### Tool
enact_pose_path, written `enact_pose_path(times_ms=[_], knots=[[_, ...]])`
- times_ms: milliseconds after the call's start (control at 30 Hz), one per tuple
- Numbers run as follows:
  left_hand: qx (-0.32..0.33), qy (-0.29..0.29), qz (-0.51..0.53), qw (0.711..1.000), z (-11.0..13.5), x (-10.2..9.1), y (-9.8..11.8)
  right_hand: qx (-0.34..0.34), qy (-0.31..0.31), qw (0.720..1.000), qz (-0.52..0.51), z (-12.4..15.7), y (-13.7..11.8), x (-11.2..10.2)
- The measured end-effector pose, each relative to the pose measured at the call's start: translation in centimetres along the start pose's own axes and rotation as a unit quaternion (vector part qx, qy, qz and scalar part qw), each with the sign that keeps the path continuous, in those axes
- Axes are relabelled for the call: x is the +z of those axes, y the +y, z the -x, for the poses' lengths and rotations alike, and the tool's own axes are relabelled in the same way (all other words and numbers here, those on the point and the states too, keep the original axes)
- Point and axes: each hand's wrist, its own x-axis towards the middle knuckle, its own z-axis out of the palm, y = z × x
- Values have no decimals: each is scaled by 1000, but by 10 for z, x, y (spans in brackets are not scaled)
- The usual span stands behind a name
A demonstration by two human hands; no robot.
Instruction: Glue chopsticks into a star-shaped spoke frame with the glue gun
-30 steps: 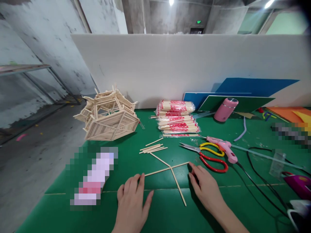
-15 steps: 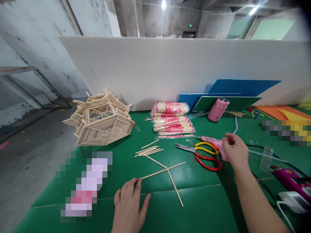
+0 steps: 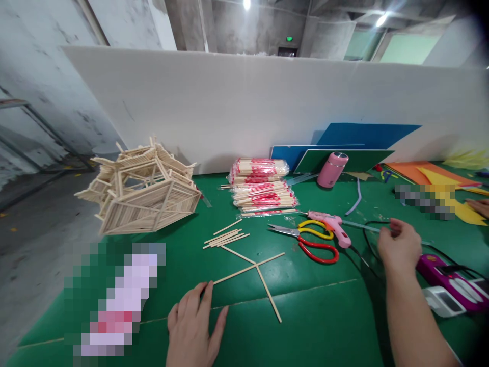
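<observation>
My left hand (image 3: 193, 326) lies flat on the green mat (image 3: 313, 326) with its fingers apart, the fingertips touching the near end of two thin wooden sticks crossed into an X (image 3: 256, 265). My right hand (image 3: 399, 247) is farther right, its fingers pinched round a loop of the black cable (image 3: 369, 224) that runs from the pink glue gun (image 3: 330, 227). Red and yellow scissors (image 3: 313, 239) lie just left of the glue gun. A few loose short sticks (image 3: 225, 237) lie behind the cross.
A stick-built model house (image 3: 145, 191) lies tilted at the left. Wrapped chopstick bundles (image 3: 262, 186) and a pink bottle (image 3: 332, 169) stand by the white board (image 3: 244, 102). A purple device (image 3: 446, 275) and coloured paper (image 3: 428, 173) are at the right. Another person's hand (image 3: 481, 206) shows at the right edge.
My right hand left the end of the crossed sticks, passed over the glue gun and moved right to the black cable. My left hand stayed by the stick's end.
</observation>
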Motion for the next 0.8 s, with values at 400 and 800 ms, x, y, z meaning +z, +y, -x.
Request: enact_pose_path(times_ms=[400, 800], knots=[[-2, 0, 24, 1000, 3, -3, 0, 123, -129, 970, 167, -7, 28, -7], [-1, -28, 57, 998, 6, -6, -3, 105, -187, 953, 214, -23, 37, 9]])
